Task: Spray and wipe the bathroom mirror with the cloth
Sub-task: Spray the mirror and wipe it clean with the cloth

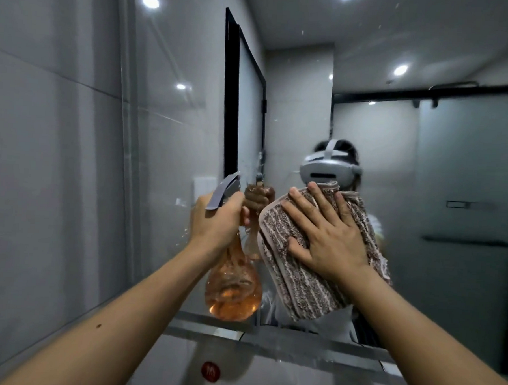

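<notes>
Against the mirror [370, 80], right hand [326, 240] presses the cloth [301, 283] flat-palmed; left hand [216, 219] grips the spray bottle [233, 291].

The mirror [370, 80] is smooth, highly glossy glass, flecked with fine droplets and returning bright ceiling-light spots. The cloth [304, 283], pressed flat under the right hand [329, 240], is a thick, matt, ribbed pile fabric in mottled brown and pale pink with a smooth stitched border. The spray bottle [233, 291], gripped by the left hand [216, 219], is clear, glossy, orange-tinted plastic; its trigger head [225, 192] at 12 o'clock is matt grey-lilac plastic. The wall tiles [44, 122] at 9 o'clock are smooth, semi-gloss grey. The mirror's lower ledge [297, 346] looks polished and reflective.
</notes>
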{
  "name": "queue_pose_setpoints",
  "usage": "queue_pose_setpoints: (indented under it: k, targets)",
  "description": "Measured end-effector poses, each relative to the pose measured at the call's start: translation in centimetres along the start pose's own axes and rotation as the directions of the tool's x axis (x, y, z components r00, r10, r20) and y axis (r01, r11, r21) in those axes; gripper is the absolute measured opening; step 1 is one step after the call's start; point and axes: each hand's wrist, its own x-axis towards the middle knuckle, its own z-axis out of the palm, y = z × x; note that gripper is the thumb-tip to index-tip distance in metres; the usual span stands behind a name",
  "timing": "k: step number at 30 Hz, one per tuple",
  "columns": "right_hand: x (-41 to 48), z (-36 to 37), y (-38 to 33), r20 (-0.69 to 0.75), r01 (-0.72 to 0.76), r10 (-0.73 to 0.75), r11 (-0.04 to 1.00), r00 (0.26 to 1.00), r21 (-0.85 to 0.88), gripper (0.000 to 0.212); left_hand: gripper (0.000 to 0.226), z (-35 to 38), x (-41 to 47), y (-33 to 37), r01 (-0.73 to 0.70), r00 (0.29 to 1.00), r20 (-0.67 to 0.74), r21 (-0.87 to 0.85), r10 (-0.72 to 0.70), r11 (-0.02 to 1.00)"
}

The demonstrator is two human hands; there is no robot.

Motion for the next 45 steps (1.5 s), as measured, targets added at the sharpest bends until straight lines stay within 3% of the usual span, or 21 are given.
queue_pose_setpoints:
  k: [4, 11, 15, 25, 28, 32, 34, 37, 41, 45]
  targets:
    - [0.0, 0.1, -0.1, -0.003, 0.004, -0.004, 1.000, 1.000, 0.007, 0.067, 0.025, 0.3, -0.3, -0.2, 0.051, 0.993, 0.104, -0.018, -0.049, 0.999]
    - [-0.1, 0.0, -0.1, -0.009, 0.004, -0.004, 1.000, 1.000, -0.012, 0.066, 0.024, -0.1, 0.1, -0.1, 0.015, 0.996, 0.093, -0.074, -0.008, 0.997]
    - [0.0, -0.1, -0.1, -0.011, -0.002, 0.002, 1.000, 1.000, 0.005, 0.066, 0.019, 0.1, 0.8, 0.3, 0.111, 0.987, 0.135, -0.162, -0.089, 0.980]
    - [0.6, 0.0, 0.1, -0.019, 0.000, 0.000, 1.000, 1.000, -0.026, 0.069, 0.021, -0.8, 1.4, 0.0, 0.007, 1.000, 0.013, -0.147, -0.006, 0.989]
    - [4.8, -1.1, 0.0, -0.062, -0.072, 0.070, 0.997, 0.996, -0.039, 0.071, 0.022, -1.4, 3.0, -0.1, 0.057, 0.997, -0.044, -0.159, -0.065, 0.986]
    - [12.8, -2.4, -1.6, -0.040, -0.179, 0.178, 0.983, 0.983, -0.045, 0.071, 0.019, -3.0, 5.4, -0.6, 0.030, 0.997, -0.074, -0.028, -0.032, 0.999]
    - [12.6, -1.5, -4.2, -0.031, -0.127, 0.127, 0.992, 0.991, -0.001, 0.068, 0.030, -4.1, 5.3, -1.6, 0.018, 0.998, -0.055, 0.033, -0.016, 0.999]
    - [6.4, 0.8, -8.1, -0.008, 0.033, -0.032, 0.997, 0.999, 0.072, 0.065, 0.017, -5.8, 3.8, -3.2, -0.011, 1.000, -0.020, 0.049, 0.012, 0.999]
    - [0.9, 1.9, -7.6, 0.068, 0.134, -0.137, 0.990, 0.988, 0.042, 0.066, 0.022, -8.0, 2.5, -5.1, 0.048, 0.999, 0.000, 0.013, -0.048, 0.999]
    - [7.1, -0.1, -4.8, -0.006, -0.057, 0.056, 0.998, 0.998, -0.040, 0.070, 0.021, -9.5, 3.1, -5.2, 0.046, 0.999, -0.001, 0.031, -0.046, 0.998]
